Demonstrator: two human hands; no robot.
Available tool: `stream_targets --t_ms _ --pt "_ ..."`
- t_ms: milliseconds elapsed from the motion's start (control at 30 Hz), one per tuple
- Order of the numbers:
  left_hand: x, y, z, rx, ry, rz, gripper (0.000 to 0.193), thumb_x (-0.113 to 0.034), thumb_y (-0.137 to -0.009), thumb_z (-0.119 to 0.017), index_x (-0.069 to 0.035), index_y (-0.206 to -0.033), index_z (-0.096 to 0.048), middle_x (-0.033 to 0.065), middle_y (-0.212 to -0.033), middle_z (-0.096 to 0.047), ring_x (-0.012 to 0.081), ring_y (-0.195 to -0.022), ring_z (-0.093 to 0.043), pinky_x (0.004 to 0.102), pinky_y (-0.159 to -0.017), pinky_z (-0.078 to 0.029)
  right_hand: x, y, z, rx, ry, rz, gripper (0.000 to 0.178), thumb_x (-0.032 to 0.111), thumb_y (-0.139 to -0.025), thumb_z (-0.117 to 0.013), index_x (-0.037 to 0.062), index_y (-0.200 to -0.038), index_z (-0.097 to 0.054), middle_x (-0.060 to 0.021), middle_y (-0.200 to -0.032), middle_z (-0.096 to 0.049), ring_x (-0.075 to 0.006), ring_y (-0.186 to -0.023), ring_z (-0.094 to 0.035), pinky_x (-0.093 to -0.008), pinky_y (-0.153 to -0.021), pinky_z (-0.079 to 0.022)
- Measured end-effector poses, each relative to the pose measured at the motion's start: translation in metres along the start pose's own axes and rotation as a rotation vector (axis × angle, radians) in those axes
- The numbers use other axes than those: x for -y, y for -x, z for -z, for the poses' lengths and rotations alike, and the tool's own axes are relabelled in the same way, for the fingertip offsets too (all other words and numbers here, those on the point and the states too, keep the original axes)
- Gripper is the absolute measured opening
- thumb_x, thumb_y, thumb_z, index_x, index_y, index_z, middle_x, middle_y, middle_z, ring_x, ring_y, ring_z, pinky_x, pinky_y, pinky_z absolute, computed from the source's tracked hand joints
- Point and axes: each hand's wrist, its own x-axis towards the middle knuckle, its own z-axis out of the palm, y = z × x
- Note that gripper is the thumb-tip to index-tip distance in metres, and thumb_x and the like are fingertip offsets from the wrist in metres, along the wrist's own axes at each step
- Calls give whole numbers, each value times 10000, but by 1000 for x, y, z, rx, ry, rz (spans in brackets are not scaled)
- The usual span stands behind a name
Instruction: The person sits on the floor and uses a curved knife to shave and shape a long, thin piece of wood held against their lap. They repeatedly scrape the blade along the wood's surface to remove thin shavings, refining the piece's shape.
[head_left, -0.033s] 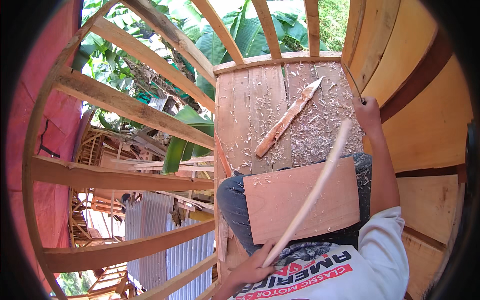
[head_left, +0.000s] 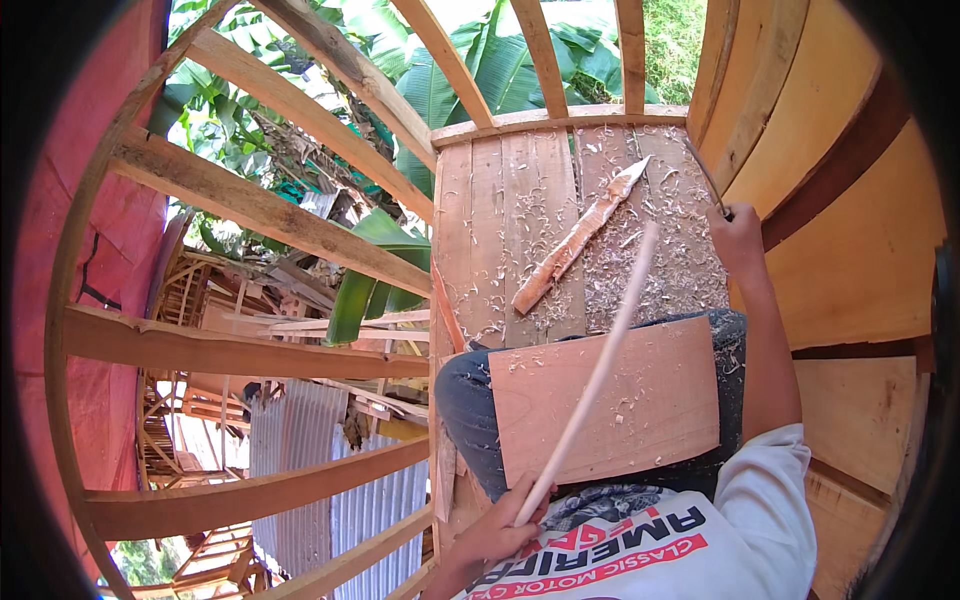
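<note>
My left hand (head_left: 505, 525), low in front of my body, is closed around the lower end of a long, pale, peeled wooden stick (head_left: 598, 375). The stick slants up and right across a flat wooden board (head_left: 650, 400) lying on my lap. Out to the right, my right hand (head_left: 738, 238) grips a knife (head_left: 710, 180) by its dark handle. Its thin blade points up and left, apart from the stick. Beyond my knees a rough piece of wood (head_left: 570, 250) with a pale pointed end lies among curled shavings (head_left: 655, 275).
Wooden slats (head_left: 250, 345) form an open railing on the left, with corrugated metal sheets (head_left: 300, 440) lower down outside. Wooden panels (head_left: 850, 240) stand close on the right. The plank floor (head_left: 455, 200) ends at a far rail (head_left: 560, 120); banana leaves (head_left: 480, 80) grow beyond.
The stick's far end has swung left and slightly away from me, while my left hand has shifted slightly left. The knife stays in my right hand at nearly the same place.
</note>
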Motion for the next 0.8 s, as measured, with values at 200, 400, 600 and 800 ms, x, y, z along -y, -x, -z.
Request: stream_targets --t_ms 200,400,600,800 --pt "-14 -5 26 -138 163 21 613 -1 -587 -520 -12 -1187 -393 -11 -710 -318 92 -617 -346 224 -564 -297 43 74 -5 144 49 171 283 195 -793 -615 -35 -636 -565 -139 -496 -507 -248 -440 -507 -397 -476 -385" --pt "-29 -11 3 -145 -101 7 631 14 -627 -479 -16 -1250 -383 4 -727 -338 102 -650 -361 228 -589 -316 76 95 -15 202 204 331 151 176 -730 -640 36 -671 -643 -175 -608 -594 -355 -602 -617 -422 -570 -501" --pt "-28 -2 -9 -183 -302 36 612 -18 -656 -488 -18 -1256 -366 32 -740 -377 126 -660 -401 265 -606 -355 76 79 -13 188 310 315 186 189 -740 -625 13 -682 -643 -191 -633 -606 -362 -624 -622 -436 -602 -505" --pt "-6 3 -19 -63 -553 -62 622 -58 -692 -547 -14 -1276 -337 73 -787 -447 205 -722 -486 335 -702 -412 -9 4 2 -92 54 -163 345 236 -788 -618 -69 -633 -572 -190 -521 -533 -274 -498 -583 -390 -506 -418"
